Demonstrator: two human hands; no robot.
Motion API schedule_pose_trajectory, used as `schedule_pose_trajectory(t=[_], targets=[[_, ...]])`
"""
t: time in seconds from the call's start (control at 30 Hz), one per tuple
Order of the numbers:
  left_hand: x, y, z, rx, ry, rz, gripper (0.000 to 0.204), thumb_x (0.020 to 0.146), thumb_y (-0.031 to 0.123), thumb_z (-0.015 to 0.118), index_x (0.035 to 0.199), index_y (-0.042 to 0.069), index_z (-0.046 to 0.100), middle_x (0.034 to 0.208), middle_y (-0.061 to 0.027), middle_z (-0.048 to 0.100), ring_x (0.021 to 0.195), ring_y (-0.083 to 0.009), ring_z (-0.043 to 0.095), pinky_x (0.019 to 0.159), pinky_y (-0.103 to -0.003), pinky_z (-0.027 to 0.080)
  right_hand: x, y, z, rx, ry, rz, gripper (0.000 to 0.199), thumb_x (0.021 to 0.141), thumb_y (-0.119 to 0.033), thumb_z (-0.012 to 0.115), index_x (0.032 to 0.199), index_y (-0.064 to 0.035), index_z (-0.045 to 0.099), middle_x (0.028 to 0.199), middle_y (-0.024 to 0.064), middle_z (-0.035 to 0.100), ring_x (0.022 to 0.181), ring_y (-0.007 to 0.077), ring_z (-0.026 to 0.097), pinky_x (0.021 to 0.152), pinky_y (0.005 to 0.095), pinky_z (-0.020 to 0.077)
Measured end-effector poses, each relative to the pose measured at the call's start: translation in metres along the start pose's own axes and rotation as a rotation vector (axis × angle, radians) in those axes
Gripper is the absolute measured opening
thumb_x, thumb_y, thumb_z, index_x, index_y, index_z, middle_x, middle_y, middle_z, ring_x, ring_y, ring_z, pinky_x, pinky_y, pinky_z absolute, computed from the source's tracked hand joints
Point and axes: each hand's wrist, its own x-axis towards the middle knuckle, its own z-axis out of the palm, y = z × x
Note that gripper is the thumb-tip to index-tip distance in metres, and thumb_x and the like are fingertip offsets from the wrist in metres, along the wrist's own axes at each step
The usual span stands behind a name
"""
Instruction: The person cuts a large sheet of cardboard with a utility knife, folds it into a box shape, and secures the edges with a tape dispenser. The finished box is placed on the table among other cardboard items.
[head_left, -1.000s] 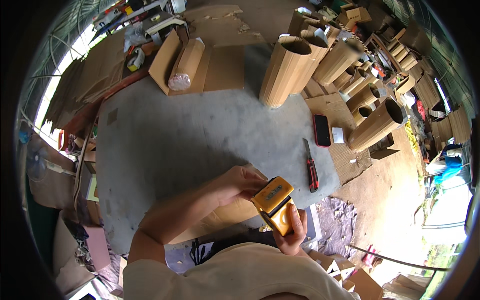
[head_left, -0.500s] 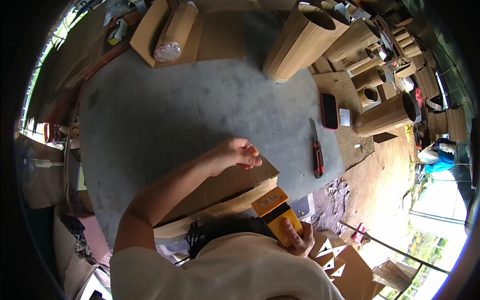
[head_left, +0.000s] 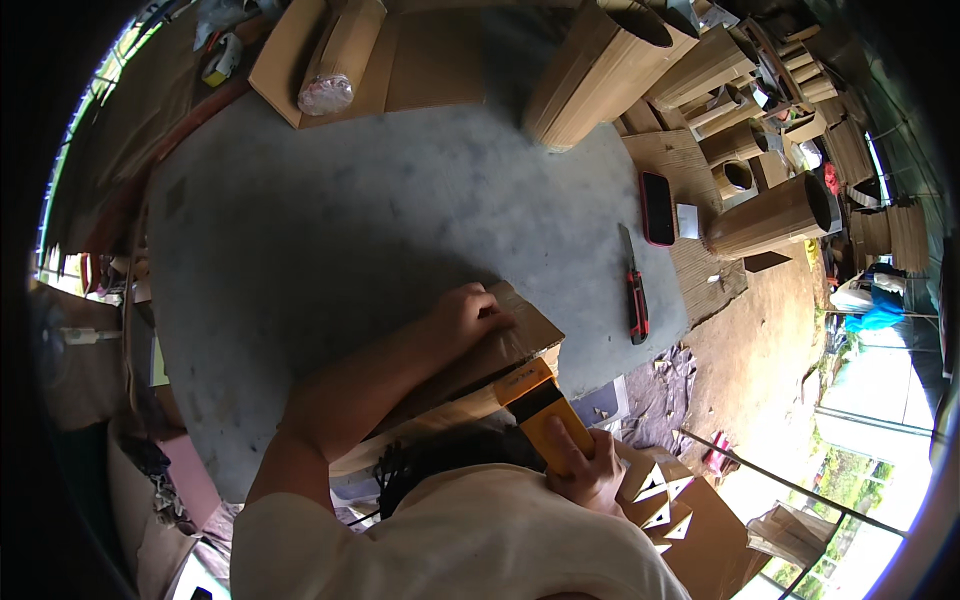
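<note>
A folded brown cardboard package [head_left: 520, 328], its side seam strapped with tape, lies along the table's near edge. My left hand [head_left: 468, 316] rests on its far edge near the right end, fingers curled against the cardboard; the fingertips are partly hidden. In my right hand [head_left: 590, 472] is a yellow box-shaped hand tool [head_left: 545, 415] with a black band across it. The tool's top end touches, or nearly touches, the package's near right corner. My thumb lies along its yellow body.
A red and black utility knife [head_left: 637, 305] lies on the grey table [head_left: 300, 220], blade out. Behind it are a phone [head_left: 657, 208] and a small white paper [head_left: 687, 221]. Tall cardboard tubes [head_left: 590, 85] stand at the far right. A wrapped cardboard roll [head_left: 342, 55] lies far left.
My left hand has come down and back onto the cardboard package. My right hand has brought the yellow tool slightly up and left, against the package's corner.
</note>
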Motion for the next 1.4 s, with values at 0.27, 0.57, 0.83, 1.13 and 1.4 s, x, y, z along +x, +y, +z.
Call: schedule_pose_trajectory(t=[0.27,0.57,0.83,1.13,1.4], targets=[[-0.013,-0.060,0.019,0.258,0.078,0.007,0.050,0.084,0.042,0.056,0.109,0.000,0.046,0.102,-0.0167,0.050,0.094,-0.0307,0.050,0.081,-0.037,0.040,-0.004,0.002,0.006,0.044,0.008,-0.004,0.070,0.051,-0.007,0.068,0.118,-0.0258,0.059,0.084,0.0081,0.045,0.060,0.0218,0.054,0.052,0.0338,0.0496],[-0.014,0.039,0.012,0.005,-0.439,-0.105,0.052,0.092,0.046,0.037,0.100,-0.005,0.047,0.092,-0.0206,0.052,0.085,-0.0303,0.053,0.078,-0.037,0.042,-0.017,0.029,0.024,0.105,0.099,-0.108,0.069,0.056,-0.009,0.067,0.122,-0.0260,0.055,0.084,0.0088,0.045,0.062,0.0225,0.054,0.052,0.0330,0.0497],[-0.015,0.065,0.014,0.104,-0.291,-0.199,0.048,0.092,0.044,0.040,0.104,-0.001,0.049,0.094,-0.0163,0.057,0.087,-0.0281,0.055,0.081,-0.034,0.042,-0.056,0.073,0.059,0.140,0.007,-0.034,0.066,0.061,-0.013,0.068,0.123,-0.0281,0.053,0.080,0.0101,0.044,0.060,0.0251,0.055,0.052,0.0361,0.0501],[-0.012,0.087,0.033,0.839,0.004,-0.279,0.069,0.066,0.068,0.058,0.074,0.000,0.064,0.071,-0.0202,0.063,0.071,-0.0352,0.063,0.065,-0.041,0.050,-0.068,0.081,0.081,0.215,0.118,-0.088,0.077,0.057,-0.013,0.069,0.129,-0.0292,0.046,0.083,0.0107,0.044,0.067,0.0249,0.054,0.057,0.0340,0.0505],[0.034,0.038,-0.039,0.375,-0.128,-0.318,0.055,0.076,0.054,0.062,0.074,-0.001,0.062,0.060,-0.0016,0.055,0.060,-0.0118,0.050,0.058,-0.030,0.042,-0.082,0.081,0.067,0.277,0.182,-0.065,0.075,0.057,-0.011,0.070,0.127,-0.0281,0.050,0.079,0.0089,0.043,0.064,0.0226,0.053,0.054,0.0318,0.0489]])
